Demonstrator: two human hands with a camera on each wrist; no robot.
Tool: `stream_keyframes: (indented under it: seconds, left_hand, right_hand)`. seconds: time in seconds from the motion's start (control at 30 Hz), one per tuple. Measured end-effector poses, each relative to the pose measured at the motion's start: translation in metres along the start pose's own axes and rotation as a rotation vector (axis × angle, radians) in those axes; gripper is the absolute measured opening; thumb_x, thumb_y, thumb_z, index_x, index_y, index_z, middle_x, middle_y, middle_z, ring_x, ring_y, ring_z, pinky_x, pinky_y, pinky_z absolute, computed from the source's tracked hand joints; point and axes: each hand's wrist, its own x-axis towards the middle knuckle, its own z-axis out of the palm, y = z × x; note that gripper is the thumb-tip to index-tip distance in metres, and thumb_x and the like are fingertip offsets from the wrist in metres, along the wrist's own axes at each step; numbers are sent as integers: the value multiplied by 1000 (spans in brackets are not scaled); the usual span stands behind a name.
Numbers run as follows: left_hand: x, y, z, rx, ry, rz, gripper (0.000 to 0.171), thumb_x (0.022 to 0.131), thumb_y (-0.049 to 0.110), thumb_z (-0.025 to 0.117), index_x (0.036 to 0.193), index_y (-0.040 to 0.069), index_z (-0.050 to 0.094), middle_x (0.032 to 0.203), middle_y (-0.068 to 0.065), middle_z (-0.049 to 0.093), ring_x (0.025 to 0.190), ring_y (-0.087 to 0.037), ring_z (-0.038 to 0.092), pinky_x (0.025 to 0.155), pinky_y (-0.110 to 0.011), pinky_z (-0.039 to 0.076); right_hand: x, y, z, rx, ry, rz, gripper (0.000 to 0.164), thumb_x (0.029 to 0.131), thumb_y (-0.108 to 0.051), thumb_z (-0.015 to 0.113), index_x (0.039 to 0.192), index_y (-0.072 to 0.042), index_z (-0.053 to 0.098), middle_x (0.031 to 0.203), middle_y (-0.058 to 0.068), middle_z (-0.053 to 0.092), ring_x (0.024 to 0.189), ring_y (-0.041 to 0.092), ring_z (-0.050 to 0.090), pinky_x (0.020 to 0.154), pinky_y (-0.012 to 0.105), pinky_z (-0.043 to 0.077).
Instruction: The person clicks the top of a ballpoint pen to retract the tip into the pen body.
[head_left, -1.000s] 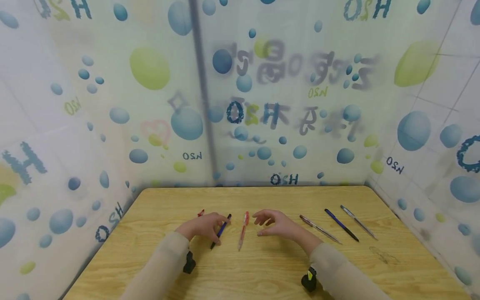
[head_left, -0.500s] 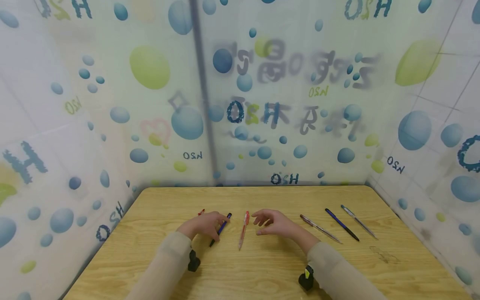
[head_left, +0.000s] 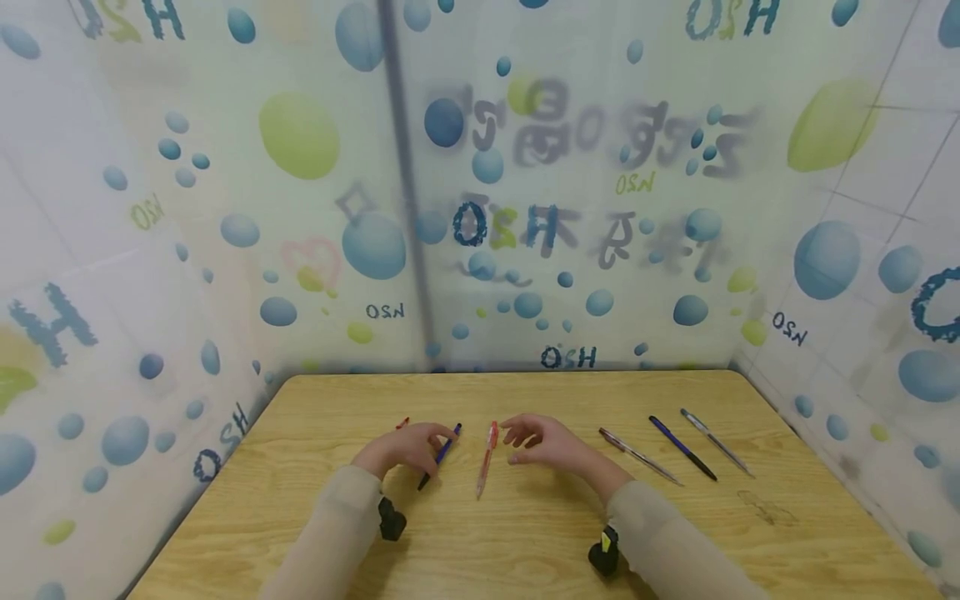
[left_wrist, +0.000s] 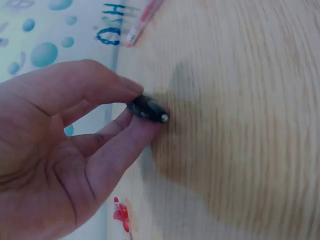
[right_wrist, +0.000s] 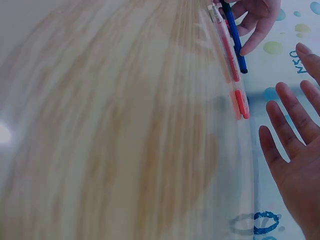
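My left hand (head_left: pixel 403 448) pinches a blue pen (head_left: pixel 446 450) between thumb and fingers. The pen slants, its dark end toward me; the left wrist view shows that pen (left_wrist: pixel 149 109) almost end-on, held over the wood. To its right lies a red pen (head_left: pixel 487 462) with a clear barrel, flat on the table. My right hand (head_left: pixel 553 442) hovers just right of this pen's cap end, fingers spread and loosely bent, holding nothing. In the right wrist view the right hand (right_wrist: pixel 300 165) is apart from the red pen (right_wrist: pixel 227 47). Another red pen (head_left: pixel 403 422) is mostly hidden behind my left hand.
At the right of the wooden table (head_left: pixel 540 550) lie a clear-barrelled pen with a dark red end (head_left: pixel 637 456), a blue and black pen (head_left: pixel 682 448) and a clear pen with a blue end (head_left: pixel 716 442). A patterned curtain (head_left: pixel 480 275) stands behind the table's far edge.
My left hand still holds the blue pen, whose near end has risen slightly away from me. My right hand has drifted a little left, toward the red pen's cap end.
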Motion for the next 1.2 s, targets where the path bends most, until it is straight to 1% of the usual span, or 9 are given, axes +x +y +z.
stream_keyframes:
  seconds: [0.07,0.17,0.37,0.53,0.7,0.77,0.93,1.07,1.2]
  left_hand:
    - [-1,0,0,-44,11,5,69,72,-12,75,135,10,56,115,-17,60,93,-24,61,72,-37,51]
    - [-2,1,1,-66,28,42,70,73,-12,76,136,9,56,110,-14,61,92,-23,60,75,-38,53]
    - [0,7,4,-190,67,137,70,77,-13,71,141,8,51,116,-15,56,93,-25,61,71,-39,53]
    - [-1,17,6,-281,108,200,70,80,-13,69,143,12,49,120,-16,53,98,-30,63,76,-41,55]
    - [0,30,8,-307,158,248,70,83,-9,66,146,17,47,127,-17,51,102,-31,62,78,-42,54]
    - [0,36,9,-312,184,272,71,83,-9,67,146,17,46,129,-19,51,102,-32,62,77,-42,54]
    - [0,49,14,-333,245,342,71,84,-10,68,146,14,46,128,-20,52,101,-32,63,76,-40,55]
    - [1,55,21,-349,262,406,71,84,-13,68,146,14,44,125,-19,53,100,-29,63,75,-39,56]
    - [1,61,27,-405,249,461,86,84,-15,67,154,18,30,124,-18,56,99,-29,64,76,-39,55]
  right_hand:
    - [3,-1,2,9,15,-8,48,90,-9,70,134,1,54,112,10,65,103,26,60,90,43,49]
    - [7,-5,5,44,46,-17,48,90,-8,71,134,0,55,113,14,64,104,28,60,91,45,48]
    - [11,-10,12,99,130,-36,48,87,-2,72,132,-2,57,113,19,64,104,33,58,92,52,46]
    - [9,-23,16,97,198,-45,52,84,0,74,132,-1,56,113,23,63,105,39,56,93,58,43]
    - [0,-58,13,83,250,-68,56,85,-5,76,135,2,52,114,26,61,106,42,55,93,61,41]
    - [-2,-65,12,91,268,-85,57,85,-5,75,136,3,51,115,25,61,106,43,55,93,61,41]
    - [-3,-72,11,117,287,-105,57,86,-5,74,137,3,49,115,25,61,107,46,54,93,62,41]
    - [-3,-73,11,125,303,-120,58,88,-4,73,139,5,46,116,27,60,106,47,54,91,62,42]
    - [-3,-73,12,146,324,-122,59,88,0,71,140,5,44,116,28,60,105,46,55,91,62,41]
